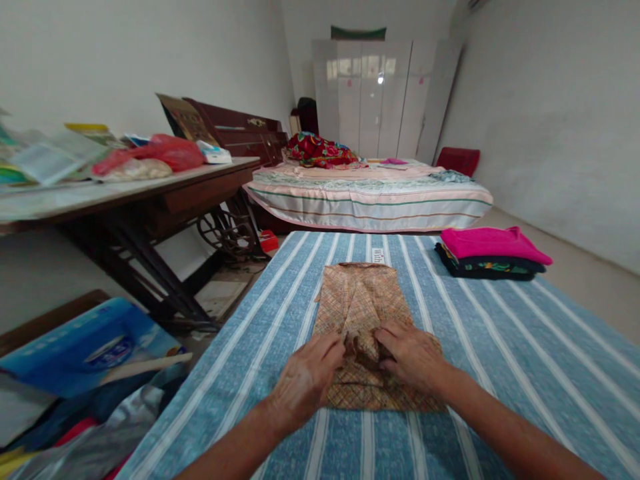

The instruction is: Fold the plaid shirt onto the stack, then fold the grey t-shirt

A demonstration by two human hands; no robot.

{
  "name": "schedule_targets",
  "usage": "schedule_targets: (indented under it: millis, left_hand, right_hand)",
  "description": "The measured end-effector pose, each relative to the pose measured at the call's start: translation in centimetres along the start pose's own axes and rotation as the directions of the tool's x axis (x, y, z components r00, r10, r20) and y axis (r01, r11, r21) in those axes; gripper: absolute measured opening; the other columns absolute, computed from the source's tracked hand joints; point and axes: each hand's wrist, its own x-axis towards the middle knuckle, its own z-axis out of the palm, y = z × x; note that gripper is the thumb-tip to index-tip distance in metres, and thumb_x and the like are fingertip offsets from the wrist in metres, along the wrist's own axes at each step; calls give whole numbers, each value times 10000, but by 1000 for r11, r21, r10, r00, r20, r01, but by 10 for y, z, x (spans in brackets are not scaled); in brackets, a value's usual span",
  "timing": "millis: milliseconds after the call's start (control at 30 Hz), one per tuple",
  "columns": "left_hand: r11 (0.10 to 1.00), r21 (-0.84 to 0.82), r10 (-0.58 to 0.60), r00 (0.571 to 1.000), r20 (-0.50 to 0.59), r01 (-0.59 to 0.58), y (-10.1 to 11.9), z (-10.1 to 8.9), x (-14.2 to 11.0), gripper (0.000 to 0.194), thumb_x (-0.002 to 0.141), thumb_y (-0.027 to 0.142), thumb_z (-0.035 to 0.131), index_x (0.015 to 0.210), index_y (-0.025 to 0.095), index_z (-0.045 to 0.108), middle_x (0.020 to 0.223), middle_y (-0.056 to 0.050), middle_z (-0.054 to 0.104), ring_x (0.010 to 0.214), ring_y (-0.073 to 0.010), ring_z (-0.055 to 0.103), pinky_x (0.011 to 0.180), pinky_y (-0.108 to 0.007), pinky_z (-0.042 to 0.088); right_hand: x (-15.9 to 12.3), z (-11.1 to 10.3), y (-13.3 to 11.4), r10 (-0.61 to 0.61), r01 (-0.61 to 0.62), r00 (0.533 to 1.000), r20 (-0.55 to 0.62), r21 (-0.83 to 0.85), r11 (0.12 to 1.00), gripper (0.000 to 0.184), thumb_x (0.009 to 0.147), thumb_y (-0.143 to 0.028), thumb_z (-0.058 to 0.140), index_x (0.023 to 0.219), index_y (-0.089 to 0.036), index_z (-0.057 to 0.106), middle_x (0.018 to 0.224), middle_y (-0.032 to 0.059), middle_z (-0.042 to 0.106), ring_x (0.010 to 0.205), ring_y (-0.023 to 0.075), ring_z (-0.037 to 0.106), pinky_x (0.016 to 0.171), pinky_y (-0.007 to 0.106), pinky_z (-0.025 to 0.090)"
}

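Observation:
A brown plaid garment (360, 293), probably a shirt, lies folded into a narrow length on the blue-and-white striped cloth (265, 340). Its lower middle is bunched up between my hands, showing a darker inner side. My left hand (310, 370) pinches the bunched cloth from the left, thumb and fingers close together. From the right, my right hand (413, 353) grips the same part, its fingertips curled onto the fabric. Both hands rest low over the garment, and its near edge lies flat just in front of my wrists.
A stack of folded clothes, a pink one (493, 243) on top, sits at the back right. Beyond stands a bed (370, 200). At left is a sewing-machine table (165, 193) with bags on it. A blue package (95, 347) and loose clothes lie at lower left.

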Motion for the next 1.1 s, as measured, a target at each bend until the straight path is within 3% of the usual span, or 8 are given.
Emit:
schedule_targets:
  millis: [100, 167, 267, 367, 567, 767, 933, 1100]
  left_hand:
    - [961, 45, -275, 961, 20, 274, 1, -8, 11, 544, 692, 64, 558, 1224, 130, 466, 1282, -137, 503, 1179, -266, 456, 988, -397, 395]
    - [909, 94, -415, 902, 123, 406, 3, -15, 23, 492, 705, 142, 599, 1188, 117, 506, 1199, -143, 567, 1136, -282, 503, 976, -410, 402]
    - [870, 174, -493, 830, 263, 462, 8, -23, 39, 290, 765, 183, 558, 1051, 148, 594, 1028, -108, 643, 1015, -274, 578, 888, -398, 452]
    - [893, 212, -443, 860, 252, 397, 14, -25, 44, 191, 779, 123, 502, 924, 168, 618, 962, -84, 644, 949, -256, 587, 807, -366, 473]
    - [961, 249, -122, 993, 2, 118, 18, -15, 22, 155, 815, 73, 459, 794, 183, 566, 810, -63, 578, 810, -229, 536, 688, -350, 441]
    - [973, 169, 178, 974, -138, -154, 24, -8, -5, 217, 922, 111, 351, 906, 167, 560, 931, -69, 593, 788, -183, 521, 707, -335, 429]
    - [977, 71, 209, 967, -148, -201, 32, 1, -21, 169, 910, 105, 384, 937, 162, 541, 980, -69, 604, 812, -182, 522, 729, -333, 430]
    - [999, -27, 43, 998, -42, -44, 30, -3, -19, 194, 769, 36, 441, 876, 177, 517, 819, -42, 583, 750, -194, 505, 690, -335, 437]
  right_hand:
    - [-1, 0, -2, -18, 18, 1000, 13, -32, 999, 288, 758, -219, 714, 1000, -178, 565, 1038, 49, 582, 989, 241, 536, 826, 339, 430]
    - [0, -1, -2, -22, 23, 999, 25, -47, 999, 282, 758, -222, 715, 992, -179, 563, 1026, 47, 586, 979, 242, 541, 818, 344, 432]
    - [1, -2, -2, -31, 33, 999, 36, -65, 997, 286, 763, -219, 704, 1005, -182, 557, 1017, 45, 589, 964, 243, 550, 800, 345, 434]
    - [1, -3, -3, -20, 23, 999, 44, -79, 997, 290, 772, -210, 681, 1026, -178, 546, 1011, 48, 592, 940, 238, 565, 776, 334, 434]
    - [-5, -1, -9, 58, -58, 998, 2, -59, 997, 338, 758, -146, 628, 1078, -167, 520, 985, 56, 612, 902, 232, 577, 767, 321, 422]
    - [-11, 11, -9, 7, -25, 985, -173, -104, 994, 552, 747, -78, 545, 1277, -156, 417, 1032, 83, 597, 913, 245, 528, 782, 347, 395]
    - [-15, 22, -7, -69, 18, 952, -299, -171, 985, 567, 695, -29, 527, 1252, -118, 469, 963, 101, 585, 851, 247, 496, 759, 363, 363]
    - [-17, 29, -5, -164, 103, 908, -385, -174, 979, 353, 746, -28, 482, 1070, -134, 572, 891, 89, 560, 819, 239, 480, 772, 390, 344]
